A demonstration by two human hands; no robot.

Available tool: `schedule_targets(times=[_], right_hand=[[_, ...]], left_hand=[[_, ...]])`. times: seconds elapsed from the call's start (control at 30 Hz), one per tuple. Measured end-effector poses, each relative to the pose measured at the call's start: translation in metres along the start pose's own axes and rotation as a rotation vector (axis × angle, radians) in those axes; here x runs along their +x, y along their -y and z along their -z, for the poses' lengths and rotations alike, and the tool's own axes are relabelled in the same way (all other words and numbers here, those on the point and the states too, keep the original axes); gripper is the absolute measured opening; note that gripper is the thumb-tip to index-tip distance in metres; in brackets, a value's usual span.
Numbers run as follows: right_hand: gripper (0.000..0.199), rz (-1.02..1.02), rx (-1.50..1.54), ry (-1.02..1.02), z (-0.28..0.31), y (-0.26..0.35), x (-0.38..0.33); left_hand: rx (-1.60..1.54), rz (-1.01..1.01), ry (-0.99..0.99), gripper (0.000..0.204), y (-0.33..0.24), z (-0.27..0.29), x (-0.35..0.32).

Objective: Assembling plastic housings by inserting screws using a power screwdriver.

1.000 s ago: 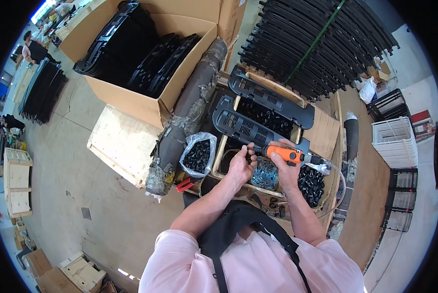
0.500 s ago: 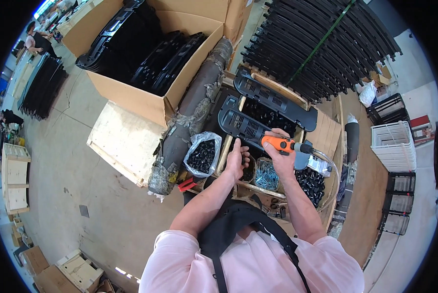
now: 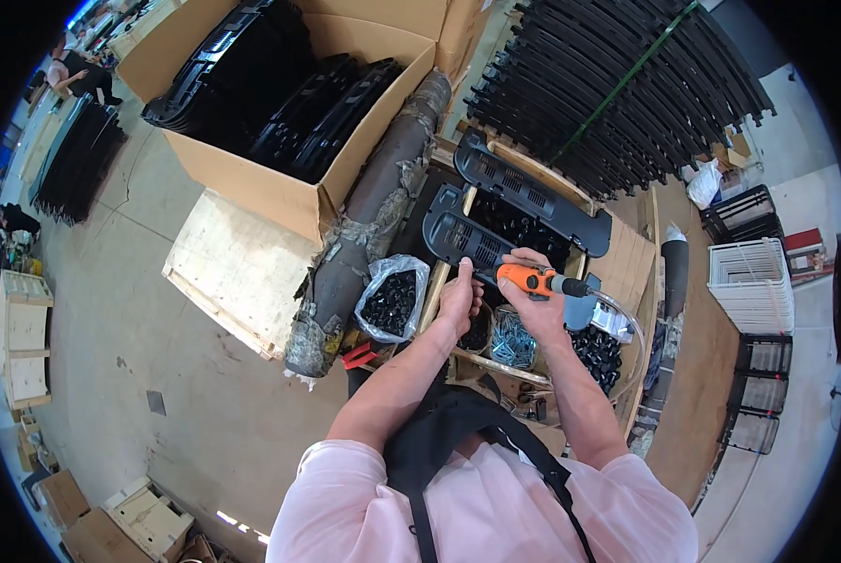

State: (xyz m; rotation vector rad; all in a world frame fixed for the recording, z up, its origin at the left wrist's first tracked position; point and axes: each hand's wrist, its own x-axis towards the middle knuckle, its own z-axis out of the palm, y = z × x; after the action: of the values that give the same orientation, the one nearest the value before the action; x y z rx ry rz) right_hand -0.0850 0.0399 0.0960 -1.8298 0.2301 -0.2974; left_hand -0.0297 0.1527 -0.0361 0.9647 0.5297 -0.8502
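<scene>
My right hand is wrapped round an orange power screwdriver, which lies nearly level with its nose toward a black vented plastic panel. A clear hose trails from the tool's dark rear end. At the panel's near edge is my left hand, thumb on the edge and fingers curled; it appears to grip the panel, though the fingertips are partly hidden. The tool's tip cannot be made out. A second, similar panel lies just beyond. Close below my hands sits a container of bluish screws.
A clear bag of black clips stands left of my left hand, near red-handled pliers. Black parts lie at the right. A padded roller, a large carton and stacked black strips surround the bench.
My left hand has moved slightly up and right, its thumb now against the panel's near edge. The screwdriver has shifted slightly left. A person in the far left background has changed posture.
</scene>
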Motion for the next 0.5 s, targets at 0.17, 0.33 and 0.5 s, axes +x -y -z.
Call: schedule_targets(times=[0.17,0.33,0.5], right_hand=[[0.047,-0.027,0.017,-0.010,0.003,-0.002,-0.003],[0.046,-0.044,0.010,0.019,0.002,0.001,0.002],[0.038,-0.034,-0.125,0.113,0.000,-0.002,0.009]], left_hand=[[-0.002,0.030,0.010,0.061,0.000,0.000,0.000],[0.003,0.022,0.003,0.060,0.002,-0.001,0.000],[0.014,-0.050,-0.016,0.061,0.004,-0.001,0.006]])
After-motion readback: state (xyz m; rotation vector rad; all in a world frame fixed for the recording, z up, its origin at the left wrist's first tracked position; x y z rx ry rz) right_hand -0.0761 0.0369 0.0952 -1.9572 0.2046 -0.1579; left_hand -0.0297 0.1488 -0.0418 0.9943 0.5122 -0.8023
